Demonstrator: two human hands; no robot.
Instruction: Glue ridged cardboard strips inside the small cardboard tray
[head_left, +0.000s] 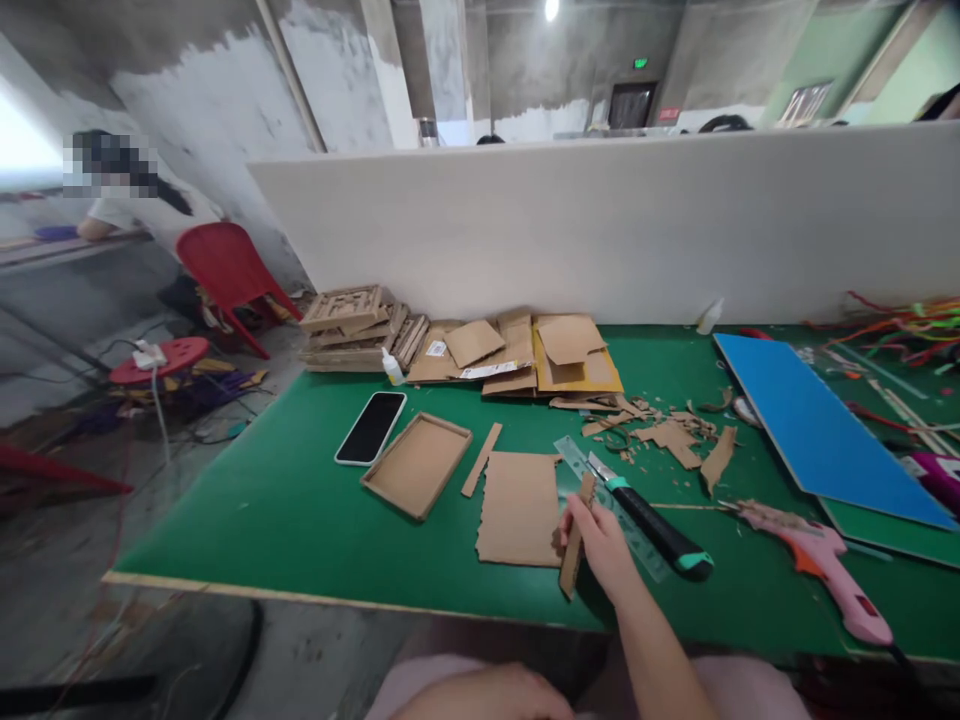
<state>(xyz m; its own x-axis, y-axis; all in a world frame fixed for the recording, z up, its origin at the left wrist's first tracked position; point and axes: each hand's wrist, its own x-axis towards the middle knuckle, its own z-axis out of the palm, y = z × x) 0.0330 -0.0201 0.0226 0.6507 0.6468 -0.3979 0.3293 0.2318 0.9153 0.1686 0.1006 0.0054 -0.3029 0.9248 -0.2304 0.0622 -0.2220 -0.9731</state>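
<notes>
My right hand (592,530) grips a narrow cardboard strip (572,565) near the right edge of a cardboard sheet (519,508) with ragged sides. My left hand (517,692) rests low at the bottom edge of the view, over my lap, its fingers not clearly seen. Left of the sheet lies another strip (481,460), and beyond it a shallow cardboard tray (420,465). A clear ruler (641,548) lies flat beside my right hand, next to a black and green utility knife (656,525) with its blade out.
A phone (371,428), glue bottle (392,367) and stacked cardboard (352,330) are at the left and back. Scraps (675,435), a blue board (825,425) and a pink glue gun (821,560) lie right. A white partition (600,230) stands behind; a person sits far left.
</notes>
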